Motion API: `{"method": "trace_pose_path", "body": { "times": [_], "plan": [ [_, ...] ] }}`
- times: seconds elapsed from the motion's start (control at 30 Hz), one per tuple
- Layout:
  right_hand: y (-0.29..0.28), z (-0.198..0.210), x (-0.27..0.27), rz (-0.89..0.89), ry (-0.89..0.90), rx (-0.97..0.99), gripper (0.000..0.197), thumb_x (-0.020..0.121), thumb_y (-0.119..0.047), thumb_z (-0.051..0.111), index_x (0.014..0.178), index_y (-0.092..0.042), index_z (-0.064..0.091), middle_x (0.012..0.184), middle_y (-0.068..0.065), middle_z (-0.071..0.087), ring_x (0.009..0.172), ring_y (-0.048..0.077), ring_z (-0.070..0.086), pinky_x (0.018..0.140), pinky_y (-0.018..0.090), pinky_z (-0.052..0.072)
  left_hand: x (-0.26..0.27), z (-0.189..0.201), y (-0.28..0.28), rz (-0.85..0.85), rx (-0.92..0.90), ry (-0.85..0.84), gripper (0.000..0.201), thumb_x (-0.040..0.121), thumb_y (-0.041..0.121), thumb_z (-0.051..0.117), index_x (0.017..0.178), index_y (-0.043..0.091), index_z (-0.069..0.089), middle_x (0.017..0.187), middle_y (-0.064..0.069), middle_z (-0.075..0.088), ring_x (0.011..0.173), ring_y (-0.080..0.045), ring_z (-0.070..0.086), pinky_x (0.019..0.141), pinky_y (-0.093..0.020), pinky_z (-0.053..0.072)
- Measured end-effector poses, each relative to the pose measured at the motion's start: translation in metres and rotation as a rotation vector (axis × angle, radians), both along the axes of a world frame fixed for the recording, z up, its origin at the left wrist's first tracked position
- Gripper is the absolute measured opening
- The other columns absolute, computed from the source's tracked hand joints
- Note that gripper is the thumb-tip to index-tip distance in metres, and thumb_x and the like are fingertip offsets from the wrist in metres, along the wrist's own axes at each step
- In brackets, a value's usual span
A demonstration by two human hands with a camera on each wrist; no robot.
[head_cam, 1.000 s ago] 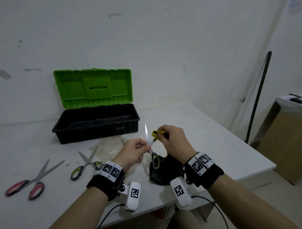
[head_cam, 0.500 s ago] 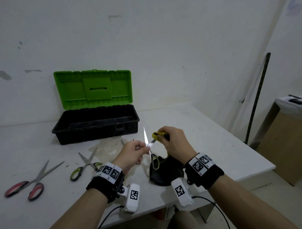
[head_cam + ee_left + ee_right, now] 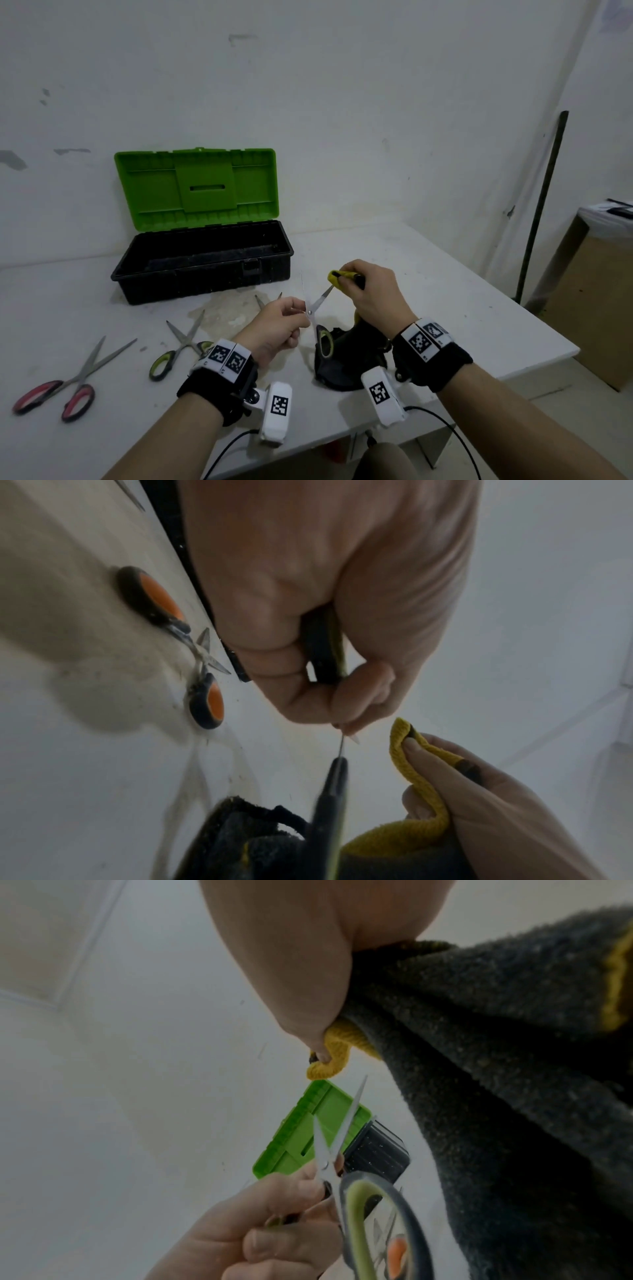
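**Open scissors going under the cloth at the bench**

A person's left hand [image 3: 274, 325] is gripping a pair of green-handled scissors [image 3: 321, 299] above the bench [image 3: 445, 308], fingers curling round one handle and pinching near the pivot. The blades are standing apart, probably so each can be reached on its own. The right hand [image 3: 373, 294] is pinching the yellow edge [image 3: 337, 275] of a dark cloth [image 3: 346, 356] between thumb and fingers. It is bringing the edge to the tip of one blade, seemingly to wipe it, while the rest of the cloth is trailing down onto the bench.

Three more pairs are lying on the stained white surface: red-handled scissors [image 3: 68, 383], a second green-handled pair [image 3: 178, 346] and an orange-handled pair [image 3: 164, 607]. Behind them a black toolbox [image 3: 202, 270] is sitting with its green lid [image 3: 195, 188] up, probably waiting for the cleaned tools. A scuffed white wall [image 3: 342, 102] is closing off the room, with a dark rod [image 3: 544, 205] leaning in the corner beside a cardboard box [image 3: 599, 308]
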State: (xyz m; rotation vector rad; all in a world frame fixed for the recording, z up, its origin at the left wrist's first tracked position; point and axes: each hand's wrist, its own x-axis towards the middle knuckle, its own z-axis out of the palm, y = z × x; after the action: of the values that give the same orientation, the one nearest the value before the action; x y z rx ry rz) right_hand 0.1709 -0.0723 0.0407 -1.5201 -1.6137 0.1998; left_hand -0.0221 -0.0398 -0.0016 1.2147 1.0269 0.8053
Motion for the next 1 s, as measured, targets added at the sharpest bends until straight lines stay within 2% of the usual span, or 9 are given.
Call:
{"method": "trace_pose_path", "body": {
  "times": [0.13,0.2,0.27,0.4,0.53,0.67,0.83,0.93,1.0],
  "plan": [
    [-0.002,-0.003,-0.002,0.013,0.015,-0.039,0.008,0.091,-0.022,0.066,0.092,-0.016,0.07,0.074,-0.01,0.062,0.067,-0.001,0.056,0.059,0.007,0.041,-0.001,0.002,0.002,0.004,0.006,0.058,0.016,0.093,-0.007,0.056,0.102,0.003,0.064,0.066,-0.003,0.053,0.047,-0.008,0.046,0.044,-0.018,0.042],
    [-0.003,-0.006,-0.004,0.04,0.01,-0.061,0.007,0.091,-0.023,0.066,0.091,-0.017,0.07,0.072,-0.01,0.062,0.063,0.002,0.055,0.056,0.01,0.039,-0.003,0.002,0.003,0.022,0.041,0.07,0.019,0.09,-0.004,0.064,0.106,0.006,0.066,0.075,-0.007,0.062,0.051,-0.009,0.052,0.049,-0.021,0.045],
    [-0.003,-0.008,-0.007,0.061,-0.015,-0.081,0.007,0.091,-0.024,0.066,0.089,-0.018,0.07,0.067,-0.01,0.06,0.056,0.003,0.051,0.054,0.012,0.035,-0.003,0.001,0.005,0.067,0.072,0.051,0.025,0.086,-0.002,0.071,0.108,0.008,0.066,0.085,-0.01,0.068,0.055,-0.012,0.057,0.055,-0.025,0.049],
    [-0.002,-0.009,-0.011,0.053,-0.008,-0.099,0.01,0.091,-0.026,0.066,0.089,-0.017,0.07,0.065,-0.008,0.059,0.053,0.003,0.048,0.054,0.015,0.035,-0.002,0.002,0.005,0.171,0.129,-0.021,0.033,0.08,0.001,0.079,0.108,0.009,0.064,0.086,-0.013,0.073,0.058,-0.015,0.062,0.063,-0.034,0.053],
    [0.0,-0.009,-0.012,0.001,-0.006,-0.099,0.012,0.091,-0.027,0.065,0.091,-0.015,0.07,0.065,-0.011,0.058,0.053,0.002,0.048,0.057,0.015,0.034,0.0,0.001,0.004,0.233,0.14,-0.098,0.038,0.079,0.006,0.083,0.11,0.014,0.063,0.088,-0.013,0.074,0.068,-0.015,0.07,0.071,-0.034,0.055],
    [0.0,-0.009,-0.011,-0.029,0.003,-0.09,0.012,0.092,-0.026,0.064,0.093,-0.015,0.071,0.067,-0.013,0.059,0.054,0.0,0.051,0.051,0.008,0.034,0.003,0.001,0.005,0.192,0.048,-0.191,0.031,0.081,0.002,0.079,0.109,0.007,0.066,0.092,-0.011,0.075,0.073,-0.014,0.071,0.071,-0.026,0.057],
    [0.0,-0.008,-0.013,-0.036,0.016,-0.088,0.012,0.092,-0.027,0.065,0.091,-0.017,0.071,0.066,-0.013,0.059,0.057,0.001,0.053,0.052,0.009,0.035,0.004,-0.002,0.005,0.211,-0.073,-0.375,0.017,0.085,0.007,0.077,0.1,0.005,0.069,0.089,-0.012,0.074,0.085,-0.022,0.07,0.076,-0.031,0.055],
    [-0.003,-0.005,-0.017,0.006,0.032,-0.092,0.011,0.091,-0.028,0.066,0.092,-0.018,0.071,0.067,-0.013,0.06,0.058,0.003,0.053,0.052,0.01,0.036,0.007,-0.004,0.004,0.238,-0.089,-0.432,0.016,0.094,0.02,0.069,0.101,0.006,0.066,0.099,-0.015,0.075,0.092,-0.028,0.074,0.077,-0.039,0.058],
    [-0.004,-0.003,-0.019,0.021,0.029,-0.102,0.01,0.091,-0.026,0.065,0.094,-0.019,0.071,0.069,-0.014,0.061,0.058,0.002,0.053,0.052,0.009,0.036,0.01,-0.005,0.002,0.26,-0.069,-0.417,0.023,0.099,0.026,0.061,0.106,0.004,0.062,0.104,-0.017,0.072,0.094,-0.035,0.074,0.085,-0.053,0.057]
  ]
}}
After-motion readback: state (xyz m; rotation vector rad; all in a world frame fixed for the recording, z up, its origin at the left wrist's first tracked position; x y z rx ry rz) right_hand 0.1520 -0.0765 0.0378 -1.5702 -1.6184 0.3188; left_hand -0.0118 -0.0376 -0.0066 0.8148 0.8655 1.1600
